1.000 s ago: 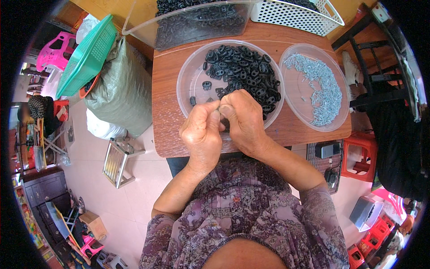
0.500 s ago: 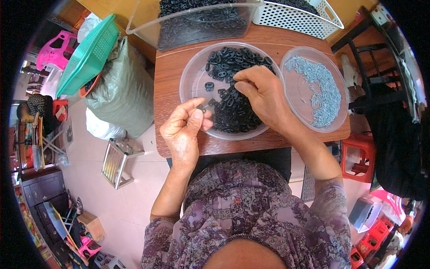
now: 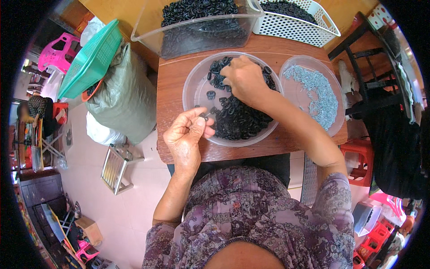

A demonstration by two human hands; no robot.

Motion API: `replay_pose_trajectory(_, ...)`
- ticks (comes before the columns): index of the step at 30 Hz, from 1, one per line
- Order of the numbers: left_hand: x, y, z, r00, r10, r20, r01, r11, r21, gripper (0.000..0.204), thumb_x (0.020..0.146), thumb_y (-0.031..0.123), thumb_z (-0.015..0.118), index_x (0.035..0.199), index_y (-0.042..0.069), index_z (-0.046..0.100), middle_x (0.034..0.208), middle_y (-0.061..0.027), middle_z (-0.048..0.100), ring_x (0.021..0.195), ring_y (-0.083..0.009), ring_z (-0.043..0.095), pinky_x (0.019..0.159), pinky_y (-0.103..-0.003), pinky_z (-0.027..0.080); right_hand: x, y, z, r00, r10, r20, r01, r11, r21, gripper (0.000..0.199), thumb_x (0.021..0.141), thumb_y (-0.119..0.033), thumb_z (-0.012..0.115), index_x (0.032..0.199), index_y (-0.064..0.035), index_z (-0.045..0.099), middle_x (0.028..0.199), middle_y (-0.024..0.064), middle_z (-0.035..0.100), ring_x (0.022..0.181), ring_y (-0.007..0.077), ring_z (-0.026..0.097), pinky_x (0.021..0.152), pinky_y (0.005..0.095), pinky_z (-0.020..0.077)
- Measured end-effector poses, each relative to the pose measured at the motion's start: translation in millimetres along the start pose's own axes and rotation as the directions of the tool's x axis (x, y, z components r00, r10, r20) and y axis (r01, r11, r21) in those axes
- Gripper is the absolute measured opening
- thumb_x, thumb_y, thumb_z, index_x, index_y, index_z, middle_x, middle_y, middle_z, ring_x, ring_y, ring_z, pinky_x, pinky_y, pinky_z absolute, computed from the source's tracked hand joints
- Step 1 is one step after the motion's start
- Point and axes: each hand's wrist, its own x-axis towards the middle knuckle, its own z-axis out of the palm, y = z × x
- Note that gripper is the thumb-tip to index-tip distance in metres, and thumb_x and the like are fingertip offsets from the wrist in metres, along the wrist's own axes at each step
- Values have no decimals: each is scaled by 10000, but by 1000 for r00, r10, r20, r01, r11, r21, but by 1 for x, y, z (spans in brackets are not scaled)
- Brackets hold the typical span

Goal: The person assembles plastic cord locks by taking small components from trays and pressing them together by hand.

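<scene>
1. Left hand: fingers curled, thumb and forefinger pinching a small dark part at the near-left rim of the bowl; part too small to tell its axis.
2. Right hand: palm down, fingertips dug into the black rings; grasp hidden, cannot tell.
3. Rings: small, matte black, loosely heaped in a round clear plastic bowl on the wooden table.
4. Adjacent clear bowl, right: silvery metal bits.

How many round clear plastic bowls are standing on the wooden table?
2. One bowl of black rings is in the middle, with the right hand inside it. The other bowl of silvery pieces stands beside it on the right. No other round bowl is visible.
</scene>
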Motion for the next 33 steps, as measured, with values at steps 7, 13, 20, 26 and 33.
replay_pose_trajectory(7,3,-2,-1,1000,6,15,-6,1000,-3,165,830,-9,528,979,-62,571,772,-125,617,575,-112,562,540,-202,461,4,-5,8,987,-155,46,158,984,-88,104,654,-110,549,660,-38,623,699,138,544,753,277,519,644,369,439)
replay_pose_trajectory(13,4,-3,0,1000,8,15,-7,1000,-27,165,826,-3,538,975,-64,571,768,-129,617,570,-113,561,535,-201,458,4,-5,7,983,-176,49,180,979,-96,88,645,-110,562,666,-40,612,714,132,541,754,271,512,653,363,438)
replay_pose_trajectory(20,5,0,2,1000,-28,0,28,999,-26,154,827,0,535,964,-63,567,762,-128,616,560,-119,558,528,-207,456,-4,-14,-10,978,182,100,-205,924,324,112,683,-67,637,765,-23,574,679,86,565,684,237,549,599,343,437)
replay_pose_trajectory(26,10,7,7,1000,-2,-4,1,997,-78,142,824,1,537,946,-67,561,754,-130,615,559,-130,558,534,-217,458,-20,-27,-30,893,281,352,-440,382,813,170,738,-89,641,878,-1,600,743,50,617,645,84,543,541,231,422)
replay_pose_trajectory(33,15,12,12,999,29,-14,-30,994,-106,148,823,-2,535,953,-68,559,747,-131,613,561,-134,556,535,-217,455,-23,-37,-46,738,265,620,-610,-130,782,198,770,-88,619,945,1,594,764,61,622,643,80,539,549,187,401)
